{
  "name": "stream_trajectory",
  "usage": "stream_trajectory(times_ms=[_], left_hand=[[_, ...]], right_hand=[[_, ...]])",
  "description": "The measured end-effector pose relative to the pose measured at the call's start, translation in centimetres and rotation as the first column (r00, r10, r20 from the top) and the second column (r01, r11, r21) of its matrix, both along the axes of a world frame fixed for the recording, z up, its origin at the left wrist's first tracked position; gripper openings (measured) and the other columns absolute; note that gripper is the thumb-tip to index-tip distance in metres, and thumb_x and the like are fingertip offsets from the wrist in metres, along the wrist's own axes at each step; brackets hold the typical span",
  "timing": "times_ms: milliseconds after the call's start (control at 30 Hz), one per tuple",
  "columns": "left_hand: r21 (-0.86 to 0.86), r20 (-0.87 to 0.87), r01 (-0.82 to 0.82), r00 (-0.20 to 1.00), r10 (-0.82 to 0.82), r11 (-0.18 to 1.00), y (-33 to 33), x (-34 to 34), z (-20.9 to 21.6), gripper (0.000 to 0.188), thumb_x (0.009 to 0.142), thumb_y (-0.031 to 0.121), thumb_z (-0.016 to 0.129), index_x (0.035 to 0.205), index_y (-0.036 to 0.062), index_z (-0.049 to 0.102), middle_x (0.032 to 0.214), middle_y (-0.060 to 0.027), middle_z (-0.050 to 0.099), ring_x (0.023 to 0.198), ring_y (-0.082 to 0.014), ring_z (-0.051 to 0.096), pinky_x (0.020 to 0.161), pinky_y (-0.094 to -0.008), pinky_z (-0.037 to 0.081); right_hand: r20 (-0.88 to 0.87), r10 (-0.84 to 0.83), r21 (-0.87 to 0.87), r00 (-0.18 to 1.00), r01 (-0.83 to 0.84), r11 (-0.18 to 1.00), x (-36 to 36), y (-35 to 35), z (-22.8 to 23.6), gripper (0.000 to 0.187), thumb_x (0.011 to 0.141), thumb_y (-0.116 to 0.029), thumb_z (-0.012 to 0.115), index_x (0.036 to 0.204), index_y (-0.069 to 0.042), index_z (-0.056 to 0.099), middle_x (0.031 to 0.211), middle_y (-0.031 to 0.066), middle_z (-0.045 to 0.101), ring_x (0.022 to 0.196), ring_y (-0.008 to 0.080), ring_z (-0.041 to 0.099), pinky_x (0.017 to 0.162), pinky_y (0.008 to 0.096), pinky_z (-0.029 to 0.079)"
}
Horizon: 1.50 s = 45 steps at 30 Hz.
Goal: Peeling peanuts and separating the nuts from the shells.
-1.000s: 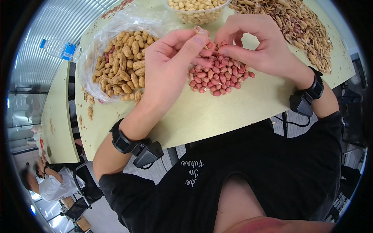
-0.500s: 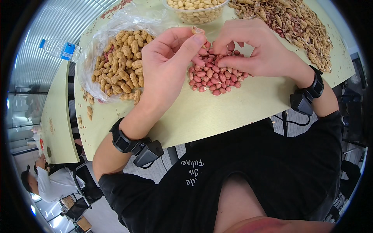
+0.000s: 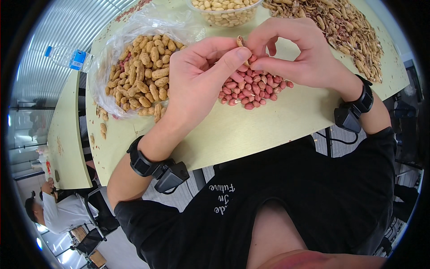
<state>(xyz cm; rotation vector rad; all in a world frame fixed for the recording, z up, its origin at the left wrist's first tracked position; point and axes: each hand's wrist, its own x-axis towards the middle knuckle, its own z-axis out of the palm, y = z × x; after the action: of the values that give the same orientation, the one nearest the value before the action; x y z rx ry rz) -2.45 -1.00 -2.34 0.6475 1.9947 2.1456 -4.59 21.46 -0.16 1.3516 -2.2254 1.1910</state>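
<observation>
Between the thumb and fingers of my left hand (image 3: 192, 78) is an opened peanut shell (image 3: 240, 42). My right hand (image 3: 302, 54) meets it from the right, with thumb and forefinger pinched at a reddish peanut kernel (image 3: 252, 58) beside the shell's lower end. Below both hands, a pile of red-skinned peanut kernels (image 3: 256, 92) lies on the table (image 3: 215, 139). To the left, a clear plastic bag (image 3: 102, 56) lies open around many unshelled peanuts (image 3: 142, 74).
A clear plastic tub (image 3: 226, 12) of pale kernels stands at the far side. Empty shells (image 3: 345, 33) are heaped at the far right. A water bottle (image 3: 69, 57) lies past the bag. Another person (image 3: 65, 214) sits by a second table (image 3: 67, 148) at left.
My left hand has moved right with the shell. My right hand has lifted off the kernel pile, and its fingertips have come together next to the shell.
</observation>
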Motion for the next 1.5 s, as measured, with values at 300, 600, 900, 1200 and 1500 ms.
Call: stream_trajectory(times_ms=[300, 600, 900, 1200, 1500], left_hand=[[0.014, 0.019, 0.01, 1.0, -0.01, 1.0, 0.21, 0.02, -0.28, 0.022, 0.098, 0.011, 0.068, 0.114, -0.0037, 0.07, 0.095, -0.009, 0.075, 0.078, -0.0101, 0.069, 0.07, -0.0233, 0.057], [0.006, 0.04, 0.015, 0.999, -0.015, 1.0, 0.1, 0.03, 0.0, 0.021, 0.097, 0.009, 0.068, 0.114, -0.004, 0.069, 0.097, -0.0106, 0.075, 0.081, -0.0112, 0.07, 0.072, -0.0242, 0.058], [-0.024, 0.053, 0.018, 0.998, -0.016, 1.0, 0.18, 0.23, 0.27, 0.019, 0.098, 0.008, 0.067, 0.113, -0.0031, 0.068, 0.101, -0.0118, 0.075, 0.085, -0.0141, 0.071, 0.075, -0.0269, 0.058], [-0.017, 0.038, -0.002, 0.999, 0.002, 1.0, 0.09, 0.05, 0.3, 0.019, 0.097, 0.007, 0.067, 0.113, -0.0039, 0.069, 0.098, -0.0117, 0.075, 0.083, -0.0137, 0.071, 0.076, -0.0265, 0.058], [-0.037, 0.05, 0.05, 0.998, -0.048, 0.998, 0.07, 0.25, 0.34, 0.02, 0.096, 0.007, 0.069, 0.114, -0.0035, 0.071, 0.096, -0.011, 0.076, 0.081, -0.0117, 0.07, 0.077, -0.0254, 0.057]], right_hand=[[-0.109, 0.003, 0.02, 0.994, -0.001, 1.0, -0.12, 0.32, 0.16, 0.012, 0.085, -0.001, 0.073, 0.097, -0.004, 0.073, 0.085, 0.0045, 0.073, 0.07, 0.0164, 0.068, 0.064, 0.0275, 0.053], [-0.12, 0.011, 0.014, 0.993, -0.01, 1.0, -0.12, 0.31, 0.12, 0.012, 0.085, 0.001, 0.072, 0.096, -0.002, 0.073, 0.084, 0.0064, 0.073, 0.07, 0.0181, 0.068, 0.063, 0.0276, 0.053], [-0.176, 0.036, 0.038, 0.984, -0.029, 0.999, -0.08, 0.33, 0.4, 0.016, 0.083, 0.002, 0.074, 0.098, -0.001, 0.073, 0.081, 0.0083, 0.07, 0.068, 0.0202, 0.067, 0.061, 0.0289, 0.051], [-0.153, 0.048, 0.025, 0.987, -0.045, 0.999, -0.22, 0.3, 0.5, 0.016, 0.082, 0.003, 0.074, 0.097, 0.0, 0.073, 0.08, 0.0092, 0.07, 0.067, 0.0204, 0.067, 0.06, 0.0287, 0.051], [-0.167, 0.042, 0.018, 0.985, -0.039, 0.999, 0.06, 0.12, 0.18, 0.015, 0.08, 0.003, 0.074, 0.095, -0.001, 0.073, 0.075, 0.0074, 0.067, 0.063, 0.0172, 0.064, 0.056, 0.0277, 0.049]])
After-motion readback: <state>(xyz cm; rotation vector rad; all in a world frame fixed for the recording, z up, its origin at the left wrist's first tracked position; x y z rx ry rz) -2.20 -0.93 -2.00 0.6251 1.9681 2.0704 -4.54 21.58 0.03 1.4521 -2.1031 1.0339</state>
